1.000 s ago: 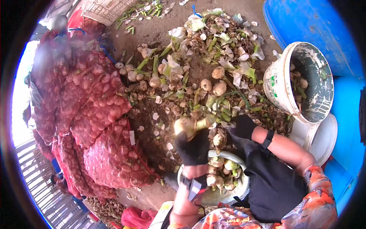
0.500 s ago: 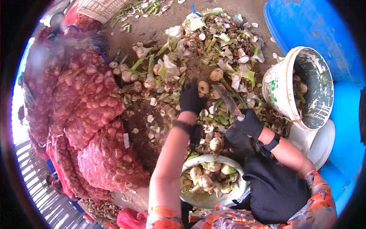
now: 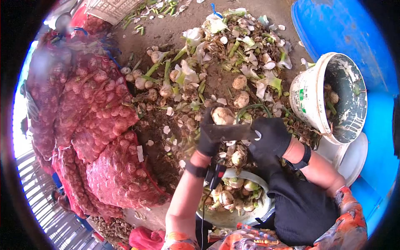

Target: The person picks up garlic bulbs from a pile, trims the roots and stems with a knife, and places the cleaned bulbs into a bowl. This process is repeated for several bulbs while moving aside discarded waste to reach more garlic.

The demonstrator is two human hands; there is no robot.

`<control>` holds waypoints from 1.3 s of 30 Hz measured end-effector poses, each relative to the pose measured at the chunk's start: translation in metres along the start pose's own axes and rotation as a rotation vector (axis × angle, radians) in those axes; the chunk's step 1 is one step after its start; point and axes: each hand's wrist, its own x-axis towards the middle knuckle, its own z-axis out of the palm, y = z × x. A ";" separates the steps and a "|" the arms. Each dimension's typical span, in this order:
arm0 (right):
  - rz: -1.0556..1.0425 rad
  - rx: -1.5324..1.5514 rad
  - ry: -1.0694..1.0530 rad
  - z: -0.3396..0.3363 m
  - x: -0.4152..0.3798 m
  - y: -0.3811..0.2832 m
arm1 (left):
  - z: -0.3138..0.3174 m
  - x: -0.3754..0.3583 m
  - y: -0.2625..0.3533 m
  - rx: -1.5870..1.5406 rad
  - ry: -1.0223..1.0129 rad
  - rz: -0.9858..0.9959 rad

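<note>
My left hand [image 3: 208,135], in a black glove, is wrapped round a pale round bulb [image 3: 223,116] above the pile of scraps. In my right hand [image 3: 271,135], also gloved in black, is a knife [image 3: 233,132]; its broad dark blade points left, just below the bulb and close to the left fingers. Beneath my forearms a pale round basin [image 3: 265,187] holds several trimmed bulbs [image 3: 226,197]. Two more bulbs [image 3: 241,99] lie on the scraps beyond my hands.
Red mesh sacks [image 3: 100,91] full of bulbs stand at the left. A white bucket [image 3: 306,91] lies tilted at the right, beside blue containers [image 3: 346,29]. Leaves, stalks and peelings [image 3: 250,41] cover the ground ahead. A pale crate [image 3: 110,10] is at the upper left.
My left hand has drawn back toward me and now holds a bulb. The knife has swung down to lie nearly level beside it.
</note>
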 end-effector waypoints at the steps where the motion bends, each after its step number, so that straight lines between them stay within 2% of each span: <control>1: -0.080 -0.040 0.026 -0.002 0.001 -0.006 | 0.002 -0.012 0.000 0.005 -0.001 -0.003; 3: -0.209 -0.054 0.053 -0.004 0.000 -0.013 | 0.004 -0.031 -0.001 0.064 0.050 -0.021; 6: -0.219 -0.070 0.025 -0.002 -0.004 -0.015 | 0.005 -0.047 0.002 0.045 0.018 0.002; 9: -0.225 -0.064 -0.020 -0.003 -0.006 -0.018 | 0.005 -0.059 0.012 0.175 0.012 -0.098; 12: -0.256 -0.034 -0.061 0.000 -0.008 -0.015 | 0.006 -0.067 0.019 0.136 -0.021 0.008; 15: -0.274 0.013 -0.044 0.001 -0.008 -0.012 | 0.000 -0.077 0.026 0.111 -0.260 -0.163; 16: -0.274 0.012 -0.043 0.005 -0.008 -0.008 | -0.001 -0.074 0.027 0.111 -0.261 -0.162; 18: -0.258 0.066 -0.034 0.017 -0.010 0.005 | -0.002 -0.069 0.025 0.503 -0.416 -0.020; 19: -0.261 0.063 -0.030 0.018 -0.012 0.010 | 0.000 -0.067 0.020 0.505 -0.416 -0.015; 21: -0.248 0.118 -0.051 0.029 -0.016 0.015 | -0.003 -0.070 0.009 0.281 -0.428 -0.079; 22: -0.232 0.074 -0.063 0.041 -0.017 0.029 | -0.013 -0.073 0.002 0.757 -0.468 0.205; 23: -0.096 -0.055 -0.250 0.032 -0.008 0.041 | -0.005 -0.073 0.023 0.472 -0.492 0.063; 24: 0.075 -0.160 -0.329 0.027 -0.007 0.055 | 0.009 -0.074 0.049 0.173 -0.513 -0.072; 25: 0.236 -0.280 -0.424 0.023 -0.006 0.068 | 0.017 -0.075 0.065 0.124 -0.444 -0.110; 26: 0.229 -0.284 -0.370 0.017 -0.012 0.070 | 0.020 -0.074 0.073 0.067 -0.375 -0.146; 27: 0.242 0.078 -0.163 0.035 -0.024 0.079 | 0.013 -0.071 0.065 0.051 -0.212 -0.209; 28: 0.245 0.429 0.056 0.039 -0.022 0.070 | 0.009 -0.064 0.061 0.039 -0.086 -0.154; 29: 0.253 0.460 0.042 0.036 -0.024 0.060 | 0.007 -0.058 0.060 0.190 0.010 -0.079; 30: 0.277 0.497 0.020 0.021 -0.021 0.026 | 0.009 -0.054 0.049 -0.069 0.110 -0.120; 31: 0.318 0.477 -0.185 0.016 -0.021 0.016 | 0.010 -0.050 0.039 -0.331 0.220 -0.136; 32: 0.250 0.555 -0.176 -0.003 -0.014 -0.021 | 0.019 -0.049 0.042 -0.655 0.223 -0.212; 34: 0.035 0.511 -0.115 0.018 -0.018 -0.014 | 0.032 -0.050 0.033 -0.740 0.284 -0.153; 36: 0.090 0.515 -0.122 0.024 -0.016 -0.007 | 0.034 -0.049 0.029 -0.781 0.269 -0.072; 37: 0.012 0.593 0.022 0.016 -0.007 -0.019 | 0.035 -0.053 0.026 -0.856 0.266 -0.064; 38: 0.090 0.599 -0.032 0.015 -0.008 -0.010 | 0.035 -0.059 0.021 -0.942 0.270 -0.073; 39: 0.168 0.602 -0.086 0.014 -0.010 -0.001 | 0.033 -0.061 0.018 -0.891 0.282 -0.015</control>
